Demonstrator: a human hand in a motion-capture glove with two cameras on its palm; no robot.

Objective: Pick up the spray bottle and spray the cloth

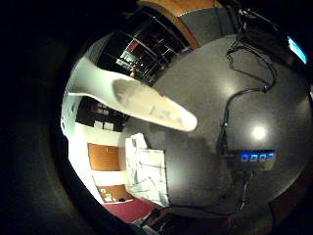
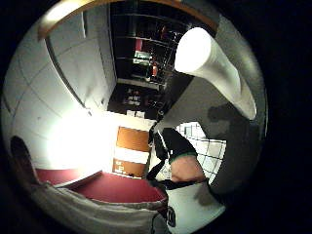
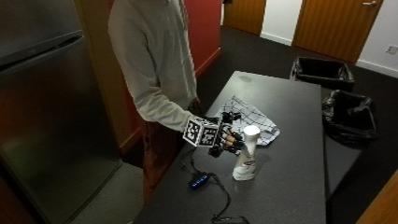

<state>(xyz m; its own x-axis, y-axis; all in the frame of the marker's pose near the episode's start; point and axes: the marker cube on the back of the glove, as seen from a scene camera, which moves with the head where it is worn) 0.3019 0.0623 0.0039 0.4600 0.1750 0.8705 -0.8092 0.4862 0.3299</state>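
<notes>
The spray bottle (image 3: pixel 245 154) stands upright on the dark bench (image 3: pixel 292 186), not yet lifted, and the checked cloth (image 3: pixel 252 120) lies crumpled just behind it, apparently unsprayed. The gloved right hand (image 3: pixel 229 139) is level with the bottle's neck and right beside it; its fingers look partly curled, but whether they have closed on the bottle I cannot tell. By my reading the grasp is only starting, so lifting, aiming and spraying all remain. A cable and a small box with blue lights (image 3: pixel 199 180) lie on the bench's near end. Around it: a metal fridge (image 3: pixel 50 116), two black-lined bins (image 3: pixel 323 72), wooden doors (image 3: pixel 336 28) and dark carpet.
</notes>
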